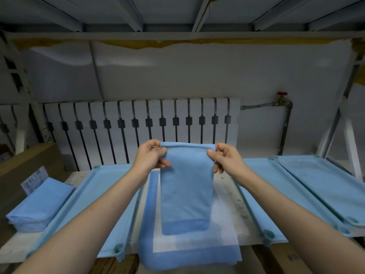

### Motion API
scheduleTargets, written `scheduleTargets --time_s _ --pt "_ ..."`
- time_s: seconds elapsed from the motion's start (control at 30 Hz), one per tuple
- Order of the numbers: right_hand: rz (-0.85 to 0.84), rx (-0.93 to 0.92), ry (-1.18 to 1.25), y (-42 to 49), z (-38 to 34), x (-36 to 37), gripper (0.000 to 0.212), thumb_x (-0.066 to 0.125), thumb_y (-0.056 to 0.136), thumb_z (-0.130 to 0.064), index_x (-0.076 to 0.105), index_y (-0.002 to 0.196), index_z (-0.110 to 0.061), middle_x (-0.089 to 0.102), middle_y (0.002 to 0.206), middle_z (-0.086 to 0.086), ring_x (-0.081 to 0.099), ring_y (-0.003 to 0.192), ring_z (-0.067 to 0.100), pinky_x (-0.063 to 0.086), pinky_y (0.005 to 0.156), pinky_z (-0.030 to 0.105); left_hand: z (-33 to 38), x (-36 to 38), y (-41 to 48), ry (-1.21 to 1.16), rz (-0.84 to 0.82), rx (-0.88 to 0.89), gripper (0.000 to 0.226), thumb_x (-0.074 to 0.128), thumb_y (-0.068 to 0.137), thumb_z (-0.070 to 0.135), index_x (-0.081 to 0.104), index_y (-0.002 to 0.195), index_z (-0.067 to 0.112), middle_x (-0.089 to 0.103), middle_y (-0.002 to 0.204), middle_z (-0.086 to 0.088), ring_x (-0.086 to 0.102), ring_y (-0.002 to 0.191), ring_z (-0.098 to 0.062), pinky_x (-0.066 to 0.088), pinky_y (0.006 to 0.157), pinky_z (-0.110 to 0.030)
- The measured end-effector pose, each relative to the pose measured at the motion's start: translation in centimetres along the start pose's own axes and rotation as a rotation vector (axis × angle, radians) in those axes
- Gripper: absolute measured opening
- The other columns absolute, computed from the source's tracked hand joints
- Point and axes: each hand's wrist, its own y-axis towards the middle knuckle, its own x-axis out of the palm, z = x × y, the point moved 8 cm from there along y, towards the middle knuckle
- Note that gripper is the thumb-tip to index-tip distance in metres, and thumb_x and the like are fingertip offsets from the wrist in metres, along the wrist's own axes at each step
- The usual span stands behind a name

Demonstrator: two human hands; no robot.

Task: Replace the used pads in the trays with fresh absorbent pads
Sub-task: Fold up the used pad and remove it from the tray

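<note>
A folded blue absorbent pad (185,190) hangs upright in the air in front of me. My left hand (151,156) pinches its top left corner, and my right hand (225,158) pinches its top right corner. Beneath it an unfolded pad (187,248), white with a blue border, lies on the bench and droops over the front edge. A blue tray (87,196) sits to the left of that pad. Two more blue trays (254,171) (324,178) lie to the right. A stack of folded blue pads (39,206) rests at the far left.
A white radiator (138,123) lines the wall behind the bench. A pipe with a red valve (282,94) runs at the right. A brown cardboard box (25,163) stands at the far left. A metal shelf frame (335,123) rises on the right.
</note>
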Motion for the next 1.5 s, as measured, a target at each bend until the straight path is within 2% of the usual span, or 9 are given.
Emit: scheduleTargets --time_s 0.3,0.5,0.6,0.77,1.0,1.2,1.27,1.37,1.5 --pt "0.128 -0.043 -0.054 2.3 -0.1 0.3 0.014 0.051 0.097 -0.017 0.057 0.087 -0.009 0.051 0.049 -0.008 0.057 0.043 0.016 0.043 0.045 0.024 -2.0 0.3 2.3 -0.179 0.03 -0.067 0.013 0.051 0.094 0.002 0.063 0.098 0.006 0.068 0.077 -0.007 0.067 0.056 -0.011 0.053 0.053 -0.017" --pt "0.162 -0.154 -0.182 3.8 0.2 0.4 0.012 0.048 0.097 -0.018 0.056 0.089 -0.018 0.058 0.075 0.0 0.063 0.073 0.021 0.055 0.073 0.04 -0.6 0.7 4.9 -0.053 0.091 0.043 0.029 0.046 0.088 -0.009 0.063 0.077 0.012 0.066 0.087 -0.008 0.064 0.09 -0.024 0.052 0.087 -0.033" --pt "0.156 -0.268 -0.227 3.4 -0.7 0.4 0.009 0.047 0.097 -0.012 0.056 0.097 -0.013 0.053 0.076 -0.006 0.05 0.062 0.001 0.042 0.059 0.018 1.1 0.1 4.1 -0.027 0.13 0.177 0.029 0.05 0.087 -0.007 0.063 0.076 0.017 0.067 0.094 0.0 0.063 0.099 -0.016 0.051 0.089 -0.029" --pt "0.037 -0.308 -0.273 0.0 3.7 2.0 0.039 0.059 0.082 0.01 0.053 0.085 -0.029 0.059 0.11 -0.001 0.056 0.108 -0.002 0.043 0.091 0.009 -5.3 0.0 -0.4 0.043 0.09 0.19 0.039 0.048 0.08 -0.021 0.06 0.069 0.015 0.067 0.103 0.0 0.061 0.099 -0.006 0.047 0.084 -0.022" --pt "-0.294 0.028 -0.564 -6.5 17.1 6.0 0.037 0.058 0.072 0.007 0.056 0.081 -0.028 0.05 0.069 -0.013 0.053 0.063 -0.005 0.038 0.061 0.014 -21.2 1.0 -6.2 0.325 -0.135 -0.035 0.051 0.042 0.052 -0.003 0.066 0.051 0.041 0.07 0.075 0.026 0.067 0.08 0.0 0.048 0.072 -0.023" --pt "-0.336 -0.007 -0.636 -7.9 18.9 6.0 0.032 0.055 0.07 -0.002 0.069 0.098 -0.009 0.063 0.092 -0.004 0.056 0.083 -0.002 0.04 0.073 0.008 -21.4 2.6 -7.9 0.592 -0.38 0.058 0.052 0.05 0.06 -0.002 0.065 0.061 0.048 0.062 0.061 0.018 0.055 0.057 0.003 0.038 0.056 -0.014" --pt "-0.321 -0.066 -0.701 -8.2 18.8 6.0 0.031 0.057 0.071 0.001 0.07 0.096 -0.013 0.066 0.099 0.001 0.061 0.091 0.014 0.049 0.079 0.024 -20.9 3.0 -8.4 0.672 -0.432 0.097 0.039 0.055 0.064 0.001 0.067 0.068 0.038 0.058 0.06 0.019 0.052 0.055 0.005 0.037 0.056 -0.011" --pt "-0.28 -0.206 -0.811 -8.5 17.7 6.0 0.039 0.051 0.057 0.0 0.068 0.085 -0.021 0.069 0.099 -0.003 0.062 0.093 0.025 0.053 0.078 0.035 -20.4 3.5 -8.9 0.857 -0.496 0.227 0.033 0.054 0.067 0.008 0.069 0.09 0.026 0.059 0.082 0.016 0.056 0.081 0.001 0.041 0.075 -0.015" --pt "-0.401 -0.098 -0.804 -8.7 19.0 6.7 0.028 0.041 0.073 -0.016 0.057 0.096 -0.018 0.063 0.122 0.0 0.055 0.117 0.025 0.039 0.1 0.032 -21.7 3.9 -8.4 1.138 -0.561 0.354 0.075 0.049 0.066 0.013 0.04 0.14 0.025 0.04 0.143 0.002 0.036 0.134 -0.018 0.034 0.106 -0.031"
